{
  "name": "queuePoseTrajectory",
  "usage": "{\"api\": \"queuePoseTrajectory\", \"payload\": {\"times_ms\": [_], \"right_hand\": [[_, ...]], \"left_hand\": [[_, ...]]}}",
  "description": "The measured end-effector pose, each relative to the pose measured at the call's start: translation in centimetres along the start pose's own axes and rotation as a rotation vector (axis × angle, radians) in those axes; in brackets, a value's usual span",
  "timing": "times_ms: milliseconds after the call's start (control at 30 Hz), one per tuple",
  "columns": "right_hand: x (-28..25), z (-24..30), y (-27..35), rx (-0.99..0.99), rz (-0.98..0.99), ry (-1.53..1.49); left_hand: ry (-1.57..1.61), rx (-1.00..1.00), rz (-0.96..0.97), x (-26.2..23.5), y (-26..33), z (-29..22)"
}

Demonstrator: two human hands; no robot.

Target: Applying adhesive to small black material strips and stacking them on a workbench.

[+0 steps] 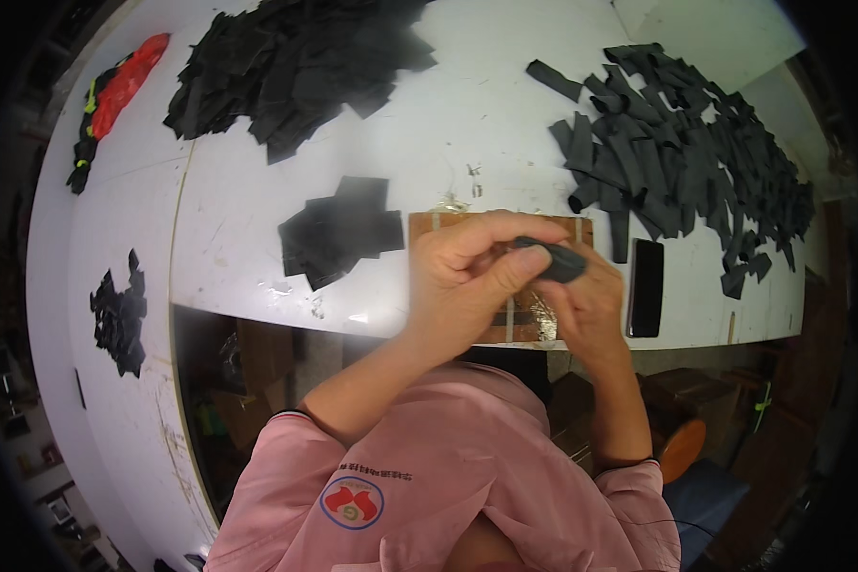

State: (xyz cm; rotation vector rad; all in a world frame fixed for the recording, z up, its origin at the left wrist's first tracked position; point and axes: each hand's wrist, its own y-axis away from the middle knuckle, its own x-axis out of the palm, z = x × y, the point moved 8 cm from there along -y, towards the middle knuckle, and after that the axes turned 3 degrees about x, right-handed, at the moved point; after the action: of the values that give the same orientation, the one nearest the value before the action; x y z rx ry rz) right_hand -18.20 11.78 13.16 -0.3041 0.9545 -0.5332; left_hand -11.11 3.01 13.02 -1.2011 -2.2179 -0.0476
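Both my hands are raised over a brown taped board [429, 229] at the table's near edge. Between them is a small dark fabric piece [564, 264], folded or rolled into a short tube. My left hand [481, 267] pinches its left end between thumb and fingers. My right hand [591, 300] grips the piece from the other side, its fingers partly hidden behind it. Left of the board lies a small stack of flat black fabric pieces [338, 234]. To the right, a large heap of narrow dark fabric strips [658, 143] spreads over the table.
A black phone [646, 286] lies right of the board. A big pile of black fabric pieces [296, 67] covers the far left. A smaller black scrap pile [119, 319] and a red-and-black bundle [129, 86] lie farther left. Cardboard boxes [257, 367] stand under the white table [486, 86].
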Motion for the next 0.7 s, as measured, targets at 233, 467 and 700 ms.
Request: {"api": "queuePoseTrajectory", "payload": {"times_ms": [233, 467, 700], "right_hand": [[0.9, -0.7, 1.0, 0.054, 0.004, 0.032], [1.2, -1.3, 1.1, 0.095, 0.01, -0.085], [0.9, -1.2, 0.5, 0.036, -0.006, -0.095]], "left_hand": [[-0.097, 0.02, 0.066, -0.7, 0.0, 0.8], [-0.089, -0.057, -0.004, -1.1, 0.0, 1.0], [-0.716, 0.342, 0.185, 1.5, -0.2, -2.3]]}}
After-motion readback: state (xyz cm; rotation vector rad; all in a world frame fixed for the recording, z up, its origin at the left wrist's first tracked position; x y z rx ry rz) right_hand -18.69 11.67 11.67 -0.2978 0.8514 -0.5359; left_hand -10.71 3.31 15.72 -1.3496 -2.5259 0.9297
